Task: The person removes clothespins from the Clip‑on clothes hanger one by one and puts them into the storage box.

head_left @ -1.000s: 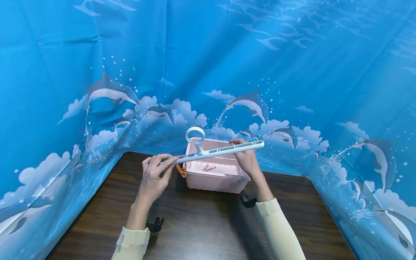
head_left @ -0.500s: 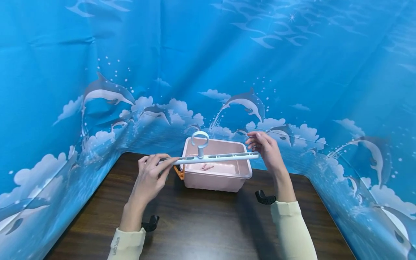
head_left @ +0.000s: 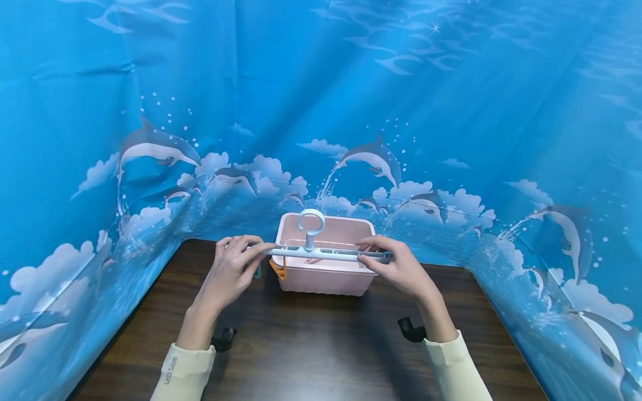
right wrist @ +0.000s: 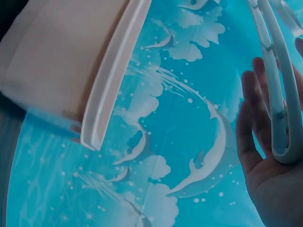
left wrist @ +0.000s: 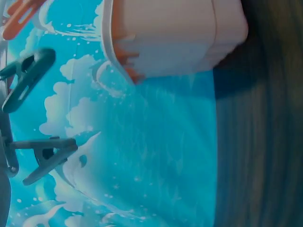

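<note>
A pale blue plastic clip hanger [head_left: 326, 254] with an open ring hook on top is held level above the near side of a pink bin [head_left: 326, 282]. My left hand [head_left: 232, 273] grips its left end, fingers over the bar. My right hand [head_left: 401, 266] holds the right end, thumb in front and fingers behind; in the right wrist view the rounded end of the bar lies against the palm. An orange clothespin [head_left: 278, 269] hangs from the bar. Two green clothespins, one [left wrist: 29, 80] above another [left wrist: 49, 153], hang near my left hand in the left wrist view.
The bin stands at the back of the dark wood table [head_left: 311, 345], with pinkish pegs [head_left: 313, 260] partly seen inside. A blue dolphin-print curtain [head_left: 301, 111] encloses the table's back and sides.
My right hand came off the bar, moved out to the right, then came back and now holds the right end. The hanger has tipped from slanting up rightward to nearly level.
</note>
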A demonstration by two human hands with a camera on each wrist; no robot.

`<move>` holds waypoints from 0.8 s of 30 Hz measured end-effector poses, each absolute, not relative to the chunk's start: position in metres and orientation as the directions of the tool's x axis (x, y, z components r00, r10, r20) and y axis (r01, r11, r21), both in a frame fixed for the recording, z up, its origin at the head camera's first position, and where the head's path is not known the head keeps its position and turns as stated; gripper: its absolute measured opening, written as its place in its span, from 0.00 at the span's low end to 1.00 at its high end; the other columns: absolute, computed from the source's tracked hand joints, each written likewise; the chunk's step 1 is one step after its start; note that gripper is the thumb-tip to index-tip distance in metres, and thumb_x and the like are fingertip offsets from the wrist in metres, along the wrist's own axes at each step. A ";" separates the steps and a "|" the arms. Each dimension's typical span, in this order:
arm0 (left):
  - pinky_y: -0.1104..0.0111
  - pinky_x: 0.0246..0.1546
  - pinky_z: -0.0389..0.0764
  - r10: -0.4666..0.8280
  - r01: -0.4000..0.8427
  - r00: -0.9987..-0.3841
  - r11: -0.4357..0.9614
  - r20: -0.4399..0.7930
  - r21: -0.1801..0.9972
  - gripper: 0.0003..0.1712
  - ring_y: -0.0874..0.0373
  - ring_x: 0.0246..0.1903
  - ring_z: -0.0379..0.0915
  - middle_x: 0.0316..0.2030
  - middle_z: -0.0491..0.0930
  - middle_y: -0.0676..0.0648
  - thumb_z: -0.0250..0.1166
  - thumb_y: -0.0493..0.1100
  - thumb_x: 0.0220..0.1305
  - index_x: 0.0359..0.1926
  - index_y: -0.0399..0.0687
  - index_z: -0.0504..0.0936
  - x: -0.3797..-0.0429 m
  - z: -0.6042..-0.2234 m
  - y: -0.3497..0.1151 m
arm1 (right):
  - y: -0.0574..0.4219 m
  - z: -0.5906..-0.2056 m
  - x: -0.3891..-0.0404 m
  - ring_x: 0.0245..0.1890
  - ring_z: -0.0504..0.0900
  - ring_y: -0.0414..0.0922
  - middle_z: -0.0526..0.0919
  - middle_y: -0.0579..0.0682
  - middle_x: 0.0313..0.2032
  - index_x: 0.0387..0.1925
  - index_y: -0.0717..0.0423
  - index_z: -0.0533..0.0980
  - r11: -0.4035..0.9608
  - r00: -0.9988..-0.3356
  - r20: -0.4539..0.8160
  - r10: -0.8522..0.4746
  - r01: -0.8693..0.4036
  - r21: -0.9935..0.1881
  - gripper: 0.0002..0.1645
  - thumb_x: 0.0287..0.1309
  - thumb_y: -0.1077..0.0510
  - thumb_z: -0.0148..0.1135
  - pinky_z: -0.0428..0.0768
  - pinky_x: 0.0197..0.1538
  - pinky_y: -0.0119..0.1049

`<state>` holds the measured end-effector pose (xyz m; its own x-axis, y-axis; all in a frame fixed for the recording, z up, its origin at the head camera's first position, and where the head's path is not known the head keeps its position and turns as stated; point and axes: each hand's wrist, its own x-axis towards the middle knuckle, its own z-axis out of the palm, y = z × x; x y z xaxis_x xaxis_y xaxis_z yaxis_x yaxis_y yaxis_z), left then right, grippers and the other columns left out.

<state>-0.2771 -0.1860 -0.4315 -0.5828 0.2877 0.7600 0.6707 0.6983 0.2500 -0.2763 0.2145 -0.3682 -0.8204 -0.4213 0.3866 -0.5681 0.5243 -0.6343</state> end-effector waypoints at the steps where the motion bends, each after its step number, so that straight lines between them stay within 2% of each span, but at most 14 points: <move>1: 0.35 0.66 0.62 0.299 0.676 -0.578 0.696 0.760 0.240 0.24 0.45 0.54 0.77 0.51 0.84 0.48 0.74 0.34 0.68 0.61 0.62 0.89 -0.279 -0.429 -0.187 | 0.214 -0.368 -0.272 0.57 0.86 0.47 0.88 0.44 0.58 0.61 0.36 0.84 0.543 -0.822 0.385 -0.420 -0.568 -0.618 0.19 0.71 0.46 0.72 0.85 0.58 0.55; 7: 0.38 0.66 0.62 0.363 0.695 -0.577 0.689 0.732 0.206 0.25 0.46 0.56 0.77 0.51 0.84 0.48 0.74 0.36 0.68 0.62 0.63 0.87 -0.286 -0.417 -0.186 | 0.213 -0.375 -0.253 0.52 0.88 0.42 0.88 0.40 0.60 0.60 0.30 0.84 0.659 -0.788 0.447 -0.424 -0.607 -0.445 0.20 0.69 0.48 0.75 0.89 0.50 0.46; 12: 0.39 0.66 0.63 0.394 0.701 -0.577 0.688 0.716 0.186 0.24 0.45 0.57 0.78 0.50 0.84 0.48 0.74 0.35 0.69 0.62 0.63 0.87 -0.289 -0.412 -0.183 | 0.209 -0.384 -0.242 0.34 0.87 0.38 0.90 0.44 0.51 0.61 0.36 0.85 0.715 -0.654 0.601 -0.460 -0.674 -0.185 0.24 0.65 0.52 0.78 0.86 0.36 0.35; 15: 0.39 0.67 0.64 0.413 0.709 -0.556 0.688 0.721 0.152 0.24 0.45 0.56 0.79 0.50 0.85 0.47 0.74 0.36 0.68 0.61 0.60 0.87 -0.294 -0.407 -0.179 | 0.208 -0.387 -0.237 0.29 0.83 0.38 0.90 0.44 0.45 0.61 0.39 0.86 0.731 -0.581 0.668 -0.465 -0.678 -0.081 0.26 0.61 0.53 0.81 0.82 0.31 0.33; 18: 0.40 0.68 0.64 0.434 0.713 -0.533 0.692 0.726 0.110 0.24 0.44 0.56 0.78 0.51 0.85 0.46 0.76 0.37 0.67 0.62 0.58 0.86 -0.298 -0.400 -0.177 | 0.208 -0.390 -0.232 0.30 0.83 0.39 0.89 0.44 0.44 0.62 0.39 0.85 0.736 -0.548 0.707 -0.446 -0.674 -0.058 0.28 0.60 0.54 0.81 0.83 0.31 0.34; 24: 0.40 0.71 0.63 0.456 0.705 -0.505 0.707 0.733 0.046 0.27 0.43 0.60 0.77 0.57 0.84 0.43 0.77 0.40 0.66 0.65 0.56 0.85 -0.305 -0.377 -0.163 | 0.216 -0.394 -0.225 0.33 0.88 0.42 0.91 0.46 0.44 0.65 0.39 0.85 0.733 -0.509 0.780 -0.364 -0.673 -0.097 0.35 0.55 0.61 0.83 0.85 0.33 0.39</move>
<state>-0.3053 -0.1633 -0.3774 -0.5051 0.4562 0.7326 0.7053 0.7074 0.0458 -0.2251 0.2155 -0.3942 -0.5086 -0.3639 0.7803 -0.6730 0.7333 -0.0967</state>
